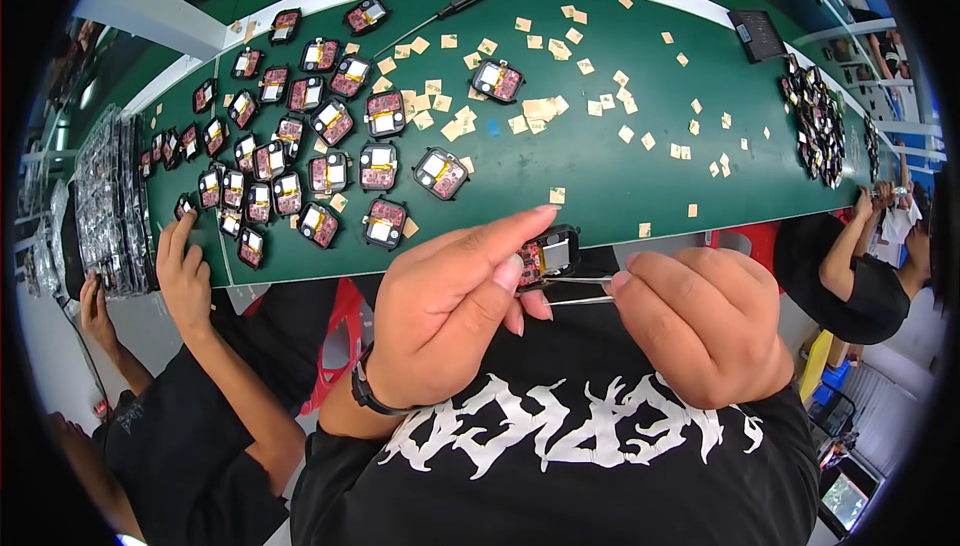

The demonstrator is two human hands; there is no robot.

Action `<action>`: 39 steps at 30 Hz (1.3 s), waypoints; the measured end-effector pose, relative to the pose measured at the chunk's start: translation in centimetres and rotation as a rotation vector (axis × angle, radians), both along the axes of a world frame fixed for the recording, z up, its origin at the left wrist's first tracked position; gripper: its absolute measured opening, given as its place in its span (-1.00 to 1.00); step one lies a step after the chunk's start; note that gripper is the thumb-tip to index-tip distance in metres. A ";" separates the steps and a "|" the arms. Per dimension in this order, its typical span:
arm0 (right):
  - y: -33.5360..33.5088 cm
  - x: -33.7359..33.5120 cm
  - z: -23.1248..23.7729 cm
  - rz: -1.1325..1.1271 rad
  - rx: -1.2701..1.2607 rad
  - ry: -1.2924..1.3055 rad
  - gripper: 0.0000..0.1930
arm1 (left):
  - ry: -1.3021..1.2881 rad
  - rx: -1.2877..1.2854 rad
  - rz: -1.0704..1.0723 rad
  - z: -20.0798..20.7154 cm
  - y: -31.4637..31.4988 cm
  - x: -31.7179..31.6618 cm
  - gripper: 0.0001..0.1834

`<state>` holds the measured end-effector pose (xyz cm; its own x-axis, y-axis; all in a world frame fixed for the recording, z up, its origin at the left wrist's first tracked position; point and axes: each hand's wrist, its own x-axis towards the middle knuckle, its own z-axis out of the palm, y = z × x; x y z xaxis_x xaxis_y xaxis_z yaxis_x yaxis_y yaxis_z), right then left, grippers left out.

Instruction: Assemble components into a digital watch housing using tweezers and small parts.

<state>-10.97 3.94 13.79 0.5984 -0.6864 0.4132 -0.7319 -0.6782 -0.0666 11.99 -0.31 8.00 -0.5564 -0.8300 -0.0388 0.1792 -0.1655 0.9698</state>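
Long green workbench [620, 171] right across, and a big cluster of open black smartwatch cases [269, 161] fills its left side; the left hand [450, 296] pinches another opened case [555, 256] by the near edge, the right hand [700, 321] grips metal tweezers [590, 300], prongs parted beside it, small beige squares [558, 196] scattered beyond

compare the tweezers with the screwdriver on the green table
The tweezers are gripped in the right hand; the screwdriver lies on the green table. The tweezers have two prongs; the screwdriver has one thin shaft. The tweezers show bare silvery metal; the screwdriver has a black handle. Both are slender tools.
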 end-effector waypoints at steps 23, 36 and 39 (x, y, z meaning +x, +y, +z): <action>0.9 0.1 -1.4 0.053 0.019 -0.160 -0.70 | 0.101 0.181 -0.088 0.0 0.7 -0.3 -0.63; 1.5 -0.5 -1.1 0.075 0.024 -0.085 -0.63 | -0.003 0.047 -0.105 0.0 0.8 -0.7 -0.66; 1.6 -0.6 -1.3 0.082 0.027 -0.094 -0.63 | -0.009 0.004 -0.122 -0.1 0.7 -0.8 -0.65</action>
